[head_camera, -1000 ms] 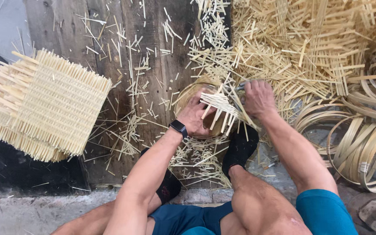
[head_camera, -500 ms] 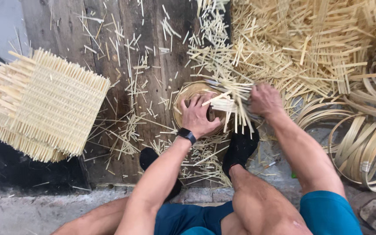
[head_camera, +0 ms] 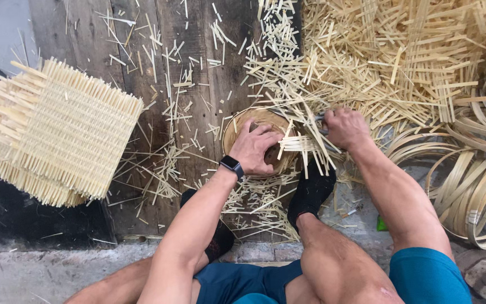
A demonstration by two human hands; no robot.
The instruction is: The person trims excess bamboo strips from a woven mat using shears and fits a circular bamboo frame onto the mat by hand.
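Bamboo everywhere we look: a great heap of pale offcut strips (head_camera: pixel 400 62) spreads across the top right, and coiled bamboo hoops (head_camera: pixel 473 186) pile up at the right edge. At left sits a stack of square woven mats (head_camera: pixel 57 135) with bristling ends, resting on dark floor planks (head_camera: pixel 142 67).

At centre, a small round woven piece (head_camera: pixel 254 121) lies on the floor just beyond our two dark-socked feet. Our left hand (head_camera: pixel 257 147), smartwatch on the wrist, is spread flat on it, fingers loosely open, pinning it down. Loose strip ends (head_camera: pixel 305 147) fan out from its right side. Our right hand (head_camera: pixel 344 128) is closed in a fist just beside them, around something grey and thin; we cannot tell what.

We judge those strips light, springy and splintery, best gripped near the weave. The piece's middle is hidden beneath the palm.
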